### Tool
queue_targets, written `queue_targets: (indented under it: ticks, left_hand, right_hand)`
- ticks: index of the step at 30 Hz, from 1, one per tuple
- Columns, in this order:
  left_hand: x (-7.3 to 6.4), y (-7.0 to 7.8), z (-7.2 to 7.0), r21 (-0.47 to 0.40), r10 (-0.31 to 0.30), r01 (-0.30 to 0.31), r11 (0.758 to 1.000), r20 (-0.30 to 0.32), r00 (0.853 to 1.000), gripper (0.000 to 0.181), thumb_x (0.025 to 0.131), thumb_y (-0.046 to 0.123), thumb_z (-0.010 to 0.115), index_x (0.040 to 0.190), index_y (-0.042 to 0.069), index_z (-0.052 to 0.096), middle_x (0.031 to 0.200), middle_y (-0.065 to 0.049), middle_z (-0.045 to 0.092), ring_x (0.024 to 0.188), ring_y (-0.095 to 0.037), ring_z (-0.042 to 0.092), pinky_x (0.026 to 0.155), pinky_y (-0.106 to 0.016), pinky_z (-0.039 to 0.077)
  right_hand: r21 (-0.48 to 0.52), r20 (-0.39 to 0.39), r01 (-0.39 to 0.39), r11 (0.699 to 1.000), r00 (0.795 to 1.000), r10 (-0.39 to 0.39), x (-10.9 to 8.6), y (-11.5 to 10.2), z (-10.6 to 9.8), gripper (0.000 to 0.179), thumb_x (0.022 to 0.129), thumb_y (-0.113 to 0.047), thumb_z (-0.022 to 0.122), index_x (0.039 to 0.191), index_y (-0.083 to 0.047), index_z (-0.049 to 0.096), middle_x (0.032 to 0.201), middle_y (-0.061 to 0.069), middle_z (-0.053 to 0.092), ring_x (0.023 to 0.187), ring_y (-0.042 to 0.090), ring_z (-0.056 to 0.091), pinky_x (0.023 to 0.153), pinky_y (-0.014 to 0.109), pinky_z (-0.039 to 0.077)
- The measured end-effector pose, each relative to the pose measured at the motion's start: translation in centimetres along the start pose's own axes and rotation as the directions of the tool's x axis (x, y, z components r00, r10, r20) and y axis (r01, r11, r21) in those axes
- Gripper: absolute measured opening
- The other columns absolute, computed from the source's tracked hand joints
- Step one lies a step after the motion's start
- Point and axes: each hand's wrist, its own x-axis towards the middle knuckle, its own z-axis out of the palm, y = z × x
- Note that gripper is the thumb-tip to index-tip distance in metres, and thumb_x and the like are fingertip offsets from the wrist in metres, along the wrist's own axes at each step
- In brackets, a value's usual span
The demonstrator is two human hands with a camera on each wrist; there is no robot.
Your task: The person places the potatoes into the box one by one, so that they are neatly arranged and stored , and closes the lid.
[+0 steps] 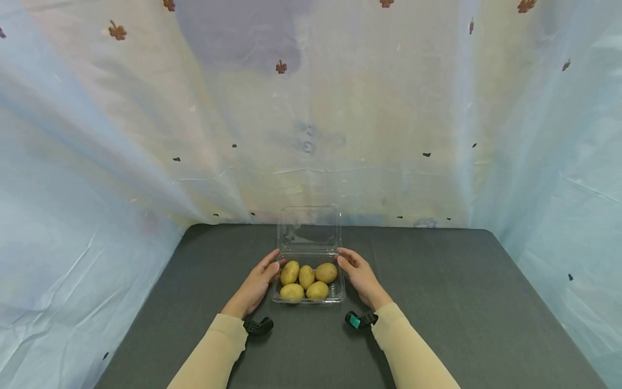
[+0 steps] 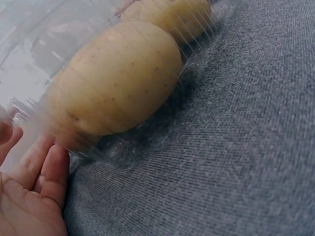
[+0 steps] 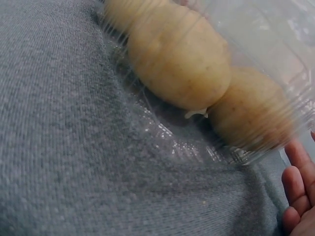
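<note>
A clear plastic clamshell box point(image 1: 332, 299) stands on the dark grey table with its lid point(image 1: 309, 229) raised at the back. Inside lie several yellow potatoes point(image 1: 306, 276). My left hand point(image 1: 257, 283) is at the box's left side, its fairly straight fingers touching the plastic near the back corner. In the left wrist view, fingertips point(image 2: 55, 160) meet the lower wall beside a potato point(image 2: 123, 78). My right hand point(image 1: 362, 276) mirrors this on the right side, index finger by the hinge. Its fingers point(image 3: 295, 184) lie against the outer wall in the right wrist view.
The grey cloth-covered table point(image 1: 437, 302) extends around the box on all sides. A pale curtain point(image 1: 389, 108) with brown leaf shapes hangs behind the table and along both sides. Black bands point(image 1: 258, 326) sit at both wrists, below cream sleeves.
</note>
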Motion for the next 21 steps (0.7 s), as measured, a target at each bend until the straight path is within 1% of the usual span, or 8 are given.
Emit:
queue_targets:
  ticks: [7, 8, 9, 11, 15, 16, 18, 21]
  left_hand:
    - [-0.2, 0.4, 0.2, 0.009, 0.013, -0.013, 1.000, 0.000, 1.000, 0.049, 0.104, 0.037, 0.042, 0.151, 0.038, 0.027, 0.148, -0.002, 0.042, 0.136, -0.028, 0.038, 0.112, -0.051, 0.028]
    - [-0.3, 0.4, 0.2, 0.007, 0.013, -0.013, 1.000, 0.004, 1.000, 0.049, 0.104, 0.036, 0.042, 0.151, 0.038, 0.026, 0.149, -0.002, 0.041, 0.136, -0.028, 0.037, 0.112, -0.051, 0.027]
    - [-0.5, 0.8, 0.2, 0.006, 0.009, -0.009, 1.000, 0.009, 1.000, 0.050, 0.105, 0.034, 0.041, 0.152, 0.036, 0.024, 0.150, -0.004, 0.040, 0.137, -0.029, 0.036, 0.112, -0.051, 0.027]
    - [-0.6, 0.9, 0.2, 0.013, 0.018, -0.018, 1.000, 0.008, 1.000, 0.051, 0.105, 0.031, 0.041, 0.153, 0.035, 0.024, 0.150, -0.004, 0.039, 0.137, -0.030, 0.036, 0.112, -0.051, 0.026]
    - [-0.4, 1.5, 0.1, 0.073, 0.043, -0.042, 0.996, -0.022, 0.999, 0.055, 0.105, 0.019, 0.044, 0.154, 0.035, 0.022, 0.148, -0.001, 0.042, 0.136, -0.027, 0.037, 0.109, -0.054, 0.031]
    - [-0.2, 1.3, 0.1, 0.097, 0.053, -0.050, 0.994, -0.034, 0.998, 0.056, 0.105, 0.018, 0.045, 0.153, 0.036, 0.023, 0.147, 0.001, 0.043, 0.135, -0.026, 0.038, 0.108, -0.055, 0.032]
    - [-0.2, 1.6, 0.2, 0.137, 0.067, -0.059, 0.989, -0.048, 0.997, 0.059, 0.104, 0.014, 0.047, 0.154, 0.034, 0.022, 0.146, 0.002, 0.043, 0.135, -0.026, 0.039, 0.106, -0.056, 0.033]
    - [-0.2, 1.7, 0.3, 0.173, 0.082, -0.070, 0.982, -0.060, 0.995, 0.060, 0.103, 0.013, 0.048, 0.154, 0.031, 0.022, 0.147, 0.000, 0.043, 0.134, -0.027, 0.039, 0.106, -0.057, 0.033]
  right_hand:
    - [0.009, -0.035, 0.020, 1.000, 0.999, -0.020, 1.4, 2.3, -0.2, 0.043, 0.098, -0.040, 0.056, 0.137, -0.023, 0.053, 0.134, 0.003, 0.054, 0.123, 0.023, 0.050, 0.106, 0.050, 0.037]
    - [0.014, -0.034, 0.028, 1.000, 0.999, -0.027, 1.4, 2.4, -0.2, 0.043, 0.097, -0.041, 0.056, 0.137, -0.023, 0.053, 0.134, 0.003, 0.055, 0.124, 0.023, 0.050, 0.106, 0.050, 0.037]
    - [0.016, -0.030, 0.026, 1.000, 0.999, -0.025, 1.1, 2.1, -0.1, 0.042, 0.098, -0.039, 0.056, 0.137, -0.022, 0.053, 0.134, 0.003, 0.055, 0.124, 0.023, 0.050, 0.106, 0.049, 0.037]
    - [0.024, -0.018, 0.021, 0.999, 1.000, -0.021, 0.6, 1.3, 0.0, 0.041, 0.100, -0.034, 0.055, 0.138, -0.019, 0.053, 0.133, 0.005, 0.055, 0.124, 0.024, 0.050, 0.106, 0.049, 0.037]
    - [0.034, -0.004, 0.021, 0.999, 1.000, -0.021, 0.3, 0.8, 0.0, 0.041, 0.102, -0.027, 0.052, 0.141, -0.014, 0.050, 0.136, 0.009, 0.054, 0.127, 0.027, 0.048, 0.107, 0.050, 0.036]
    - [0.035, -0.007, 0.025, 0.999, 1.000, -0.024, 0.6, 1.2, 0.0, 0.042, 0.102, -0.029, 0.053, 0.141, -0.015, 0.050, 0.136, 0.008, 0.054, 0.127, 0.026, 0.048, 0.107, 0.050, 0.035]
    - [0.036, -0.016, 0.037, 0.999, 0.999, -0.037, 1.0, 2.0, -0.1, 0.043, 0.100, -0.033, 0.054, 0.140, -0.017, 0.050, 0.136, 0.007, 0.054, 0.127, 0.026, 0.048, 0.108, 0.050, 0.035]
    - [0.026, -0.028, 0.045, 0.999, 0.999, -0.044, 1.1, 2.3, 0.0, 0.046, 0.098, -0.040, 0.056, 0.139, -0.020, 0.052, 0.136, 0.005, 0.055, 0.126, 0.024, 0.049, 0.108, 0.050, 0.035]
